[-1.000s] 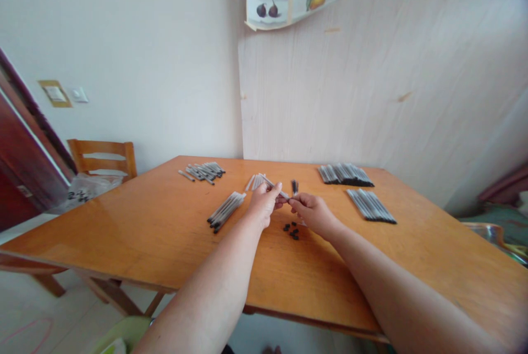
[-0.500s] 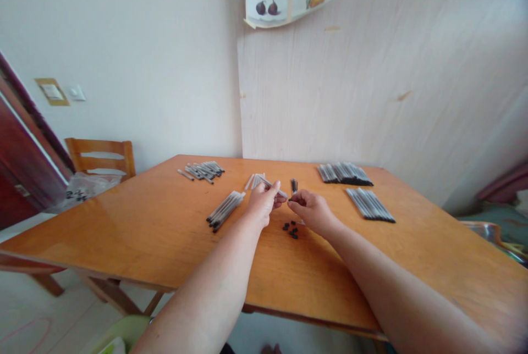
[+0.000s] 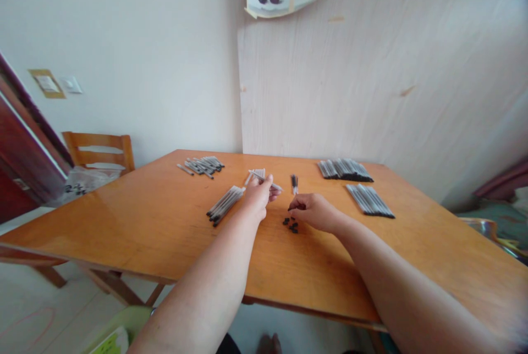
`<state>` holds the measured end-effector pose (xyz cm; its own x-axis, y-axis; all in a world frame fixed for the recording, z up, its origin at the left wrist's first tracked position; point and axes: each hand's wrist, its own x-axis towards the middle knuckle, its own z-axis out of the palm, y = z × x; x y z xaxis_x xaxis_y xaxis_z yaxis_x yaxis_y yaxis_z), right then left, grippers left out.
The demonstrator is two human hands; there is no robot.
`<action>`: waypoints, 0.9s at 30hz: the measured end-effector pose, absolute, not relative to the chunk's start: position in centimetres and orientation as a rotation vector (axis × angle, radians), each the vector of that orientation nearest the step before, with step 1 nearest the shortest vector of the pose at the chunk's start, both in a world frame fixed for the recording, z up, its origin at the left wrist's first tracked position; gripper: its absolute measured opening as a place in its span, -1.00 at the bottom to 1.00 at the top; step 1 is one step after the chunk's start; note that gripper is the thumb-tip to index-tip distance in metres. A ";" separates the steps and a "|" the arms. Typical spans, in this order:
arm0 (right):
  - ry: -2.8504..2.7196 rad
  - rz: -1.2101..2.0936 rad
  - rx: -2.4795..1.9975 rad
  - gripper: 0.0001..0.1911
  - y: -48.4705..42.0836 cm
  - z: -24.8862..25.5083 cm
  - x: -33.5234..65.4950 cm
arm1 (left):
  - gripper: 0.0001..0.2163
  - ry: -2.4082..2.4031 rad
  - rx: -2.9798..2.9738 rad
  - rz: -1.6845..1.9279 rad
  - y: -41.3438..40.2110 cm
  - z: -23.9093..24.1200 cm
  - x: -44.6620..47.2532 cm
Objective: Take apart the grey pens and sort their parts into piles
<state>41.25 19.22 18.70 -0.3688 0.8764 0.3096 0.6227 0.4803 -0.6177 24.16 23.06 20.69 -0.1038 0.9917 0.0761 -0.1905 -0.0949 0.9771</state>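
Note:
My left hand [image 3: 259, 195] is closed round a thin grey pen barrel [image 3: 270, 182] that sticks out to the right, above the wooden table [image 3: 136, 222]. My right hand [image 3: 314, 212] hovers low with fingers pinched just right of several small black caps [image 3: 291, 226]; whether it holds one I cannot make out. A bundle of grey barrels [image 3: 225, 203] lies left of my left hand, a small fan of barrels [image 3: 256, 173] behind it, and a few dark-tipped ones [image 3: 294, 182] between my hands.
Other piles of barrels lie at the back left [image 3: 203, 165] and at the right [image 3: 345, 170] [image 3: 369, 200]. A wooden chair [image 3: 99, 150] with a plastic bag [image 3: 80, 183] stands left of the table. The wall panel [image 3: 371, 79] rises behind.
My hands have come apart. The right hand dropped from the barrel's tip toward the black caps. The left hand kept the barrel and shifted slightly back and left.

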 end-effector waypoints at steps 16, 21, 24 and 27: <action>-2.240 0.543 -1.274 -0.83 19.0 18.9 41.4 | -0.82 1.127 1.088 1.408 22.9 20.9 24.2; -2.141 0.569 -1.234 -0.84 19.1 19.0 41.3 | -0.82 1.118 1.092 1.398 22.9 20.7 24.2; -2.021 0.538 -1.226 -0.83 19.2 19.0 41.0 | -0.81 1.108 1.095 1.369 22.9 20.7 24.4; -1.918 0.497 -1.243 -0.78 19.3 19.0 40.6 | -0.78 1.091 1.107 1.326 22.9 20.6 24.5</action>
